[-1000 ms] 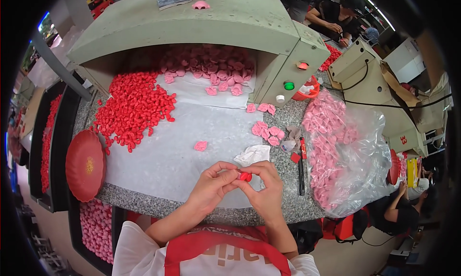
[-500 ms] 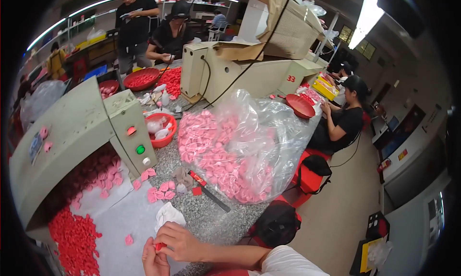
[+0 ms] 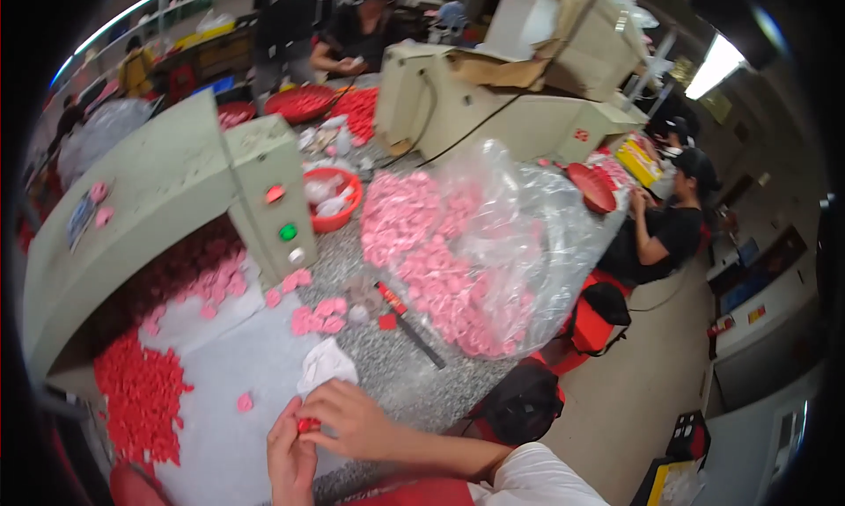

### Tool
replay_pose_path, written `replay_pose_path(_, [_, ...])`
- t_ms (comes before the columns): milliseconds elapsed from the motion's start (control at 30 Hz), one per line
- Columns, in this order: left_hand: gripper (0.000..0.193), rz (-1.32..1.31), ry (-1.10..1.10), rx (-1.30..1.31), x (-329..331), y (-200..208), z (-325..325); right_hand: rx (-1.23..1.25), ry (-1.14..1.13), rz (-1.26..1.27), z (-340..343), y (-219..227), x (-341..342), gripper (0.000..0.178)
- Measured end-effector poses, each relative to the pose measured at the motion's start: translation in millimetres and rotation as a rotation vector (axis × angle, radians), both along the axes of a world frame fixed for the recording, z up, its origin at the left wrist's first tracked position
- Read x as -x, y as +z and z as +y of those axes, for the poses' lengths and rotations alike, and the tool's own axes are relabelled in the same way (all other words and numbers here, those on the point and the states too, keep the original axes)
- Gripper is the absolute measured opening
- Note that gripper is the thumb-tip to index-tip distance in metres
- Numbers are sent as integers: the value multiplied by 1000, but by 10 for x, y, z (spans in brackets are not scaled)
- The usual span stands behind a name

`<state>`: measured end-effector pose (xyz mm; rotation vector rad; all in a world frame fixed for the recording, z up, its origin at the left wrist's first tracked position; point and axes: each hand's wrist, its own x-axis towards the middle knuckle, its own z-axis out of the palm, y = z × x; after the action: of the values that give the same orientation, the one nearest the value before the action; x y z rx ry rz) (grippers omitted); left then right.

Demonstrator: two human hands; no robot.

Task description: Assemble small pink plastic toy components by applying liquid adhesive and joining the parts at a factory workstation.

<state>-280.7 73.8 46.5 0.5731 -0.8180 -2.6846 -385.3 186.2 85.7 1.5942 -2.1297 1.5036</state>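
Note:
Low in the view, over the white sheet (image 3: 211,378) and the granite tabletop, my hands meet around a small shiny red piece (image 3: 308,425). My left hand (image 3: 289,453) is closed on it from the left, fingers pointing up. From the right, my right hand (image 3: 352,418) pinches the same piece with curled fingers. Its exact shape is mostly covered by my fingers. Just beyond them lies a crumpled white cloth (image 3: 327,363). A single pink piece (image 3: 245,402) rests on the sheet to the left, beside a heap of small red pieces (image 3: 136,400).
A beige machine (image 3: 114,207) with lit buttons arches over pink pieces at left. Beyond my hands lie a black-and-red marker (image 3: 392,297), a dark strip (image 3: 421,343) and a clear bag of pink pieces (image 3: 440,260). A red bowl (image 3: 339,216) holds white bundles. Co-workers sit farther off.
The whole view has tilted and shifted, so the table appears farther right. My hands stay together on the red piece, with the fingers slightly rearranged. A red rounded object now shows at lower left.

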Motion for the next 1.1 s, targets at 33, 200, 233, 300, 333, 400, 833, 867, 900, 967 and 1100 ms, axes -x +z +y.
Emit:
replay_pose_path(33, [42,-23,2,-36,29,42,7,8,-22,-25,33,34,27,33])
replay_pose_path(200, [48,67,54,-229,25,128,-127,105,-515,-309,298,-337,466,49])
replay_pose_path(233, [48,134,25,-257,-5,120,-143,133,-573,-396,314,-442,609,52])
replay_pose_path(300, [48,138,80,-298,-74,51,-173,145,-606,-496,255,-584,817,55])
replay_pose_path(333, [47,149,101,-340,-105,26,-174,31,-601,-466,225,-636,876,54])
replay_pose_path(400, [46,169,112,-407,-110,65,-149,-117,-559,-388,138,-756,996,53])
replay_pose_path(833, [42,207,-22,-403,-168,221,-116,49,-126,-839,151,0,362,20])
replay_pose_path(867, [42,190,-28,-380,-160,242,-107,-28,-101,-730,204,113,280,24])
replay_pose_path(900, [42,186,-28,-383,-162,251,-97,-103,-74,-622,244,178,209,27])
replay_pose_path(967, [43,205,-39,-326,-167,263,-80,-41,-66,-644,256,248,76,37])
replay_pose_path(1100, [44,145,-17,-283,-188,379,-42,201,-52,-278,210,336,-56,42])
